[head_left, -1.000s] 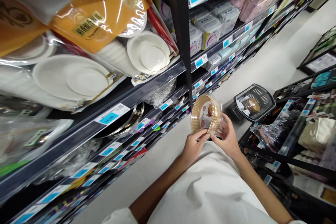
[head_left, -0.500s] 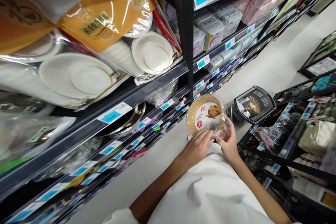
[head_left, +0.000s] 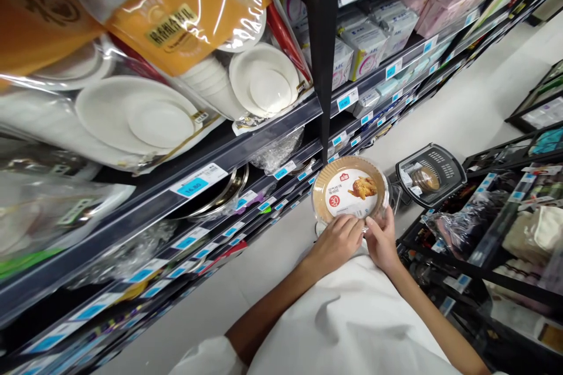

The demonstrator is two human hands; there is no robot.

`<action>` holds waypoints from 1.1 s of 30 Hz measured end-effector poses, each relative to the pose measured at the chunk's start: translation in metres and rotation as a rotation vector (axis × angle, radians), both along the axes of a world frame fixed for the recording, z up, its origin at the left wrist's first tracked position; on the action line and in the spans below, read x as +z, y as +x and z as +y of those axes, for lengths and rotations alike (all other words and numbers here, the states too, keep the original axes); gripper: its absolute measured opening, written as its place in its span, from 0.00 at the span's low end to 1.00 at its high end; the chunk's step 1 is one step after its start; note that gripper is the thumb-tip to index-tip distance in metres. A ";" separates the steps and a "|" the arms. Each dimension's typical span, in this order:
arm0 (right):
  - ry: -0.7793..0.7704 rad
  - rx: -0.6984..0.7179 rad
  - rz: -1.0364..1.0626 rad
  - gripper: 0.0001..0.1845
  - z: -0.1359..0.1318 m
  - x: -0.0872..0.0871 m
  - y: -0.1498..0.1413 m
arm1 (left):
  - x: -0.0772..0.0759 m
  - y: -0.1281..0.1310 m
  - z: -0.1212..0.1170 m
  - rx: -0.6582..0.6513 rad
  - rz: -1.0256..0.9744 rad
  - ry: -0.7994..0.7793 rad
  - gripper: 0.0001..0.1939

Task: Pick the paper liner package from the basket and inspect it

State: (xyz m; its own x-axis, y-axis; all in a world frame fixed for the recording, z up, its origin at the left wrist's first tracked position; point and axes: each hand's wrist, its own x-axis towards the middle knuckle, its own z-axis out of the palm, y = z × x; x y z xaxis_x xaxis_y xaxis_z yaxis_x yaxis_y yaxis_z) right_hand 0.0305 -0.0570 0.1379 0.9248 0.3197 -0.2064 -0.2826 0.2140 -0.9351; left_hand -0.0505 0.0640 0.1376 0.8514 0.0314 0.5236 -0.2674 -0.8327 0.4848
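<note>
A round, clear-wrapped pack of air fryer paper liners (head_left: 329, 187) is in front of my body, its brown fluted rim showing. The white label carries a picture of fried chicken and a red spot with "30", and it faces up toward me. At the near edge of the pack, the fingers of my left hand (head_left: 339, 241) are closed over the rim. My right hand (head_left: 382, 239) grips the lower right edge, thumb on top and fingers along the side. Some of the fingers are hidden beneath the pack.
To the left, a shelf (head_left: 272, 129) holds bagged white disposable plates (head_left: 145, 114) and bowls (head_left: 264, 79). A black post (head_left: 320, 58) stands between shelf sections. A dark shopping basket (head_left: 455, 179) with goods inside is on the floor beyond my hands. More stocked shelving (head_left: 484, 258) lines the right.
The pack has turned slightly and its label now faces me more squarely. My right hand has closed in on its edge, with the thumb on top. The view has shifted a little.
</note>
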 end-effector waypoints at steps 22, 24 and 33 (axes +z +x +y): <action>0.092 -0.018 -0.061 0.34 -0.003 0.010 -0.005 | -0.023 -0.032 0.041 0.332 -0.030 -1.862 0.20; 0.087 -0.004 -0.054 0.34 -0.001 0.012 -0.006 | -0.020 -0.034 0.041 0.288 0.000 -1.907 0.21; -0.093 -0.025 0.200 0.36 0.002 0.001 0.001 | -0.075 -0.029 0.047 0.299 0.225 -2.152 0.22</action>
